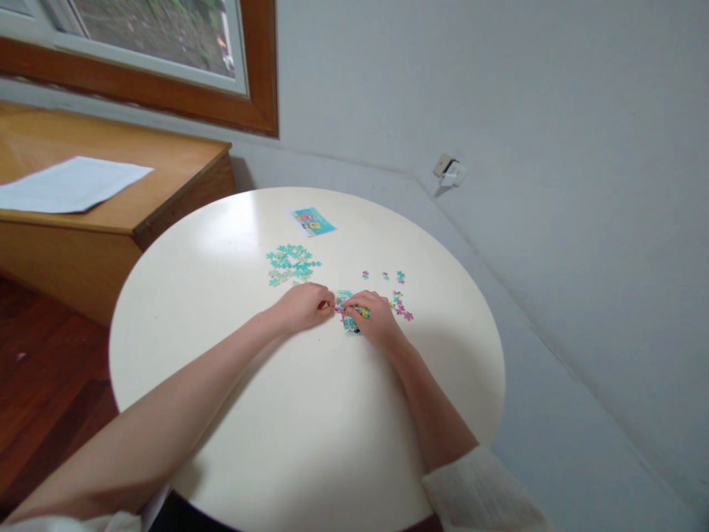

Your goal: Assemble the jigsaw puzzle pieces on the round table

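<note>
A small, partly joined jigsaw puzzle (351, 325) in teal, yellow and pink lies on the round white table, half covered by my fingers. My left hand (304, 306) is closed at its left edge, fingertips pinched on a pink jigsaw piece (337, 307). From the right, my right hand (377, 318) curls over the puzzle, thumb and fingers closed on its upper right part. Exactly which pieces are under those fingers is hidden. Just right of that hand sits a small group of pink and yellow loose pieces (399, 307).
Teal loose pieces (291, 264) are heaped beyond my left hand. A colourful picture card (313, 221) lies farther back on the white table (266, 443). Several single pieces (401, 277) lie at the back right. A wooden desk (182, 159) with white paper (77, 183) stands left.
</note>
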The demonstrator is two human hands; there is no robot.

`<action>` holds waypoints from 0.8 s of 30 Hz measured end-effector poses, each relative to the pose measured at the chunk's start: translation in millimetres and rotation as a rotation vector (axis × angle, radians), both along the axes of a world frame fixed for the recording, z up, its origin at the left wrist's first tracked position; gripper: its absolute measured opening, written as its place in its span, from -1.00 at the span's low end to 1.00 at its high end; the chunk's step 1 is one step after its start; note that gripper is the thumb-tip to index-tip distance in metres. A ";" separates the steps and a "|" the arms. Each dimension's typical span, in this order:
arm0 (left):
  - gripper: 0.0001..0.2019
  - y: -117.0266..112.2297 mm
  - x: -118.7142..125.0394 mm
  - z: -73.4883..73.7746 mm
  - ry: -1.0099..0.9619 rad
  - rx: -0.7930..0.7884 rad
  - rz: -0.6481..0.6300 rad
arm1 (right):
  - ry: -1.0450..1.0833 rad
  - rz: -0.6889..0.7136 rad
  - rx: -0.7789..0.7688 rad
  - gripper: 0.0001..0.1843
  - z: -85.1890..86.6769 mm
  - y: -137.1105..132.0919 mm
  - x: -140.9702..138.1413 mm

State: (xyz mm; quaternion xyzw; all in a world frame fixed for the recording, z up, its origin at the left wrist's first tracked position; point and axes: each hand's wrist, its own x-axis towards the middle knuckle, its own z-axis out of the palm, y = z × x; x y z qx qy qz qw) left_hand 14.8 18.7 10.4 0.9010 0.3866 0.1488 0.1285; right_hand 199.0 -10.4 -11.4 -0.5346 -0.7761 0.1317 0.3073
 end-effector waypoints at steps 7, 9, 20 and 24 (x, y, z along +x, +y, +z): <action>-0.79 -0.3 0.0 0.7 0.032 -0.002 -0.012 | -0.009 0.006 0.005 -0.82 0.4 0.3 0.6; -0.79 -0.1 -0.1 0.5 0.034 -0.004 -0.015 | -0.011 0.007 0.010 -0.82 0.5 0.3 0.8; -0.79 -1.9 1.0 3.5 0.062 0.004 -0.011 | -0.007 0.014 0.012 -0.73 1.3 0.5 0.9; -0.80 -3.1 1.5 4.9 0.071 0.017 -0.011 | -0.002 0.009 0.011 -0.74 1.2 0.4 0.3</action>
